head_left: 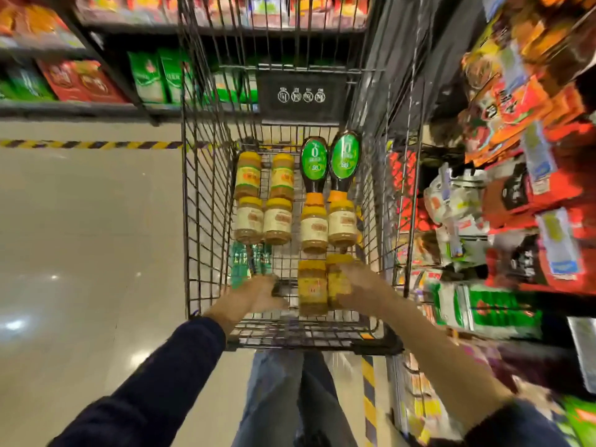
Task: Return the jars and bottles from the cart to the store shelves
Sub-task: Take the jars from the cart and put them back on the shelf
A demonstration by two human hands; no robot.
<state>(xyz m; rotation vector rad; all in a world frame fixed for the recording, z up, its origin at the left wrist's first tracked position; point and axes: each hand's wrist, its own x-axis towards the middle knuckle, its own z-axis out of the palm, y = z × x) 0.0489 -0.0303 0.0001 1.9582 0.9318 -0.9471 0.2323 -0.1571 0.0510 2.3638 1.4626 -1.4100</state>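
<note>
A wire shopping cart (pixel 186 201) stands in front of me with several yellow-lidded jars (pixel 277 221) lying on its floor. Two dark bottles with green labels (pixel 314 166) lie at the far right of the cart, orange caps toward me. Two amber jars sit closest to me. My right hand (pixel 359 290) wraps round the right one (pixel 337 275). My left hand (pixel 253 300) reaches in beside the left amber jar (pixel 312 293), fingers stretched toward it; motion blur hides whether they touch. Both sleeves are dark blue.
Green packets (pixel 248 264) lie in the cart's near left corner. Store shelves packed with red and orange packets (pixel 516 130) run close along the cart's right side. More shelves with green and red packs (pixel 151 79) stand ahead. Pale floor with striped tape (pixel 80 144) lies left.
</note>
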